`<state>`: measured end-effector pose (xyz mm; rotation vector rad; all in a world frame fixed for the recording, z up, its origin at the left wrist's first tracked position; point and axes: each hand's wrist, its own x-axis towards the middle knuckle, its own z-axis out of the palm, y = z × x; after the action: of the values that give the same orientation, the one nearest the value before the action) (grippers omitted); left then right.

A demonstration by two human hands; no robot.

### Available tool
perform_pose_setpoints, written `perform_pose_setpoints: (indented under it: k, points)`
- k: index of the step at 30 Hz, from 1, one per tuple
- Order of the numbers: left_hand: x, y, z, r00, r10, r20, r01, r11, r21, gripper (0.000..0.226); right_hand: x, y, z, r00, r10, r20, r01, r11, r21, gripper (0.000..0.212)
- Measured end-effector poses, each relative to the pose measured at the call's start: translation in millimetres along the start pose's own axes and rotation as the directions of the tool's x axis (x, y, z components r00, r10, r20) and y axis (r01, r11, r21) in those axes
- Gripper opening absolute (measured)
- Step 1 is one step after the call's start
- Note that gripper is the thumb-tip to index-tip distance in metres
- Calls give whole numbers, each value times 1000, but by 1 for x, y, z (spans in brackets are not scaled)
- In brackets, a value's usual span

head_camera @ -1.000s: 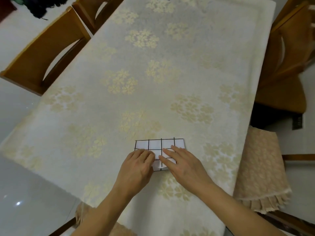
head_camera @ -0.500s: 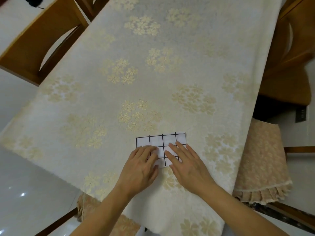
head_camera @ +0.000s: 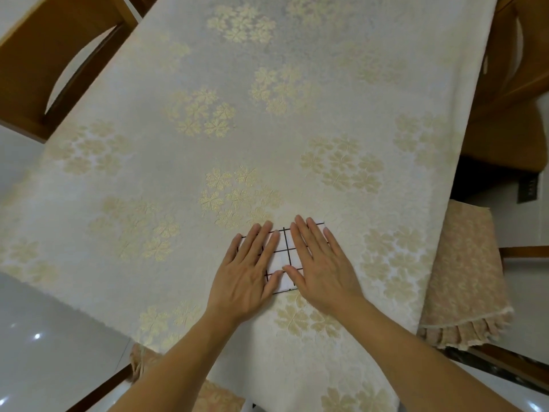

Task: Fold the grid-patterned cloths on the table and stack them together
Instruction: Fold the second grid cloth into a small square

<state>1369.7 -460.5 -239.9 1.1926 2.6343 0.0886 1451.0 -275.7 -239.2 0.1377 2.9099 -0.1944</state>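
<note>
Fingers [head_camera: 261, 242] of both hands spread flat atop the folded grid-patterned cloth [head_camera: 282, 257], nothing gripped

Left hand [head_camera: 248, 273] and right hand [head_camera: 322, 267] flat, palms down, fingers [head_camera: 309, 233] spread, side by side

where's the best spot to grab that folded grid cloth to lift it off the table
Probably the near edge of the grid cloth, pinched from the person's side. It lies flat on the tablecloth under the left hand and right hand, so only the strip between the thumbs shows.
</note>
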Motion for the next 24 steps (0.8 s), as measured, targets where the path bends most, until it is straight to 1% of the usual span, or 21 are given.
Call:
perform_pose_setpoints:
  k: [8,13,16,18,20,21,22,23,24]
  points:
    - [-7,-4,2,994,-106,-13,106,994,-22,80,-3,4,-1,999,40,-1,-39,999,21,84]
    - [-12,-8,1,991,-133,-32,132,991,-19,77,-7,7,-2,999,46,-9,-46,999,16,85]
    - [-12,-7,-2,990,-140,-14,139,990,-27,77,-8,4,-9,998,57,22,-58,998,32,85]
    - [-12,-6,-7,990,-143,11,143,988,-53,76,-7,2,-14,996,77,42,-79,995,56,84]
    - [-13,-5,-12,986,-168,-2,166,978,-128,73,-8,0,-22,996,83,26,-85,991,99,81]
    - [-14,-4,-16,977,-212,-20,204,960,-194,71,-9,1,-28,996,90,24,-92,986,138,78]
    - [-17,-3,-20,956,-289,-43,267,925,-271,69,-11,2,-34,993,110,31,-114,976,186,75]
    - [-20,-2,-25,915,-399,-66,351,864,-360,66,-13,4,-40,988,152,23,-154,959,237,71]
    - [-22,-1,-30,848,-525,-74,439,774,-456,61,-15,6,-45,977,212,-6,-202,938,283,67]
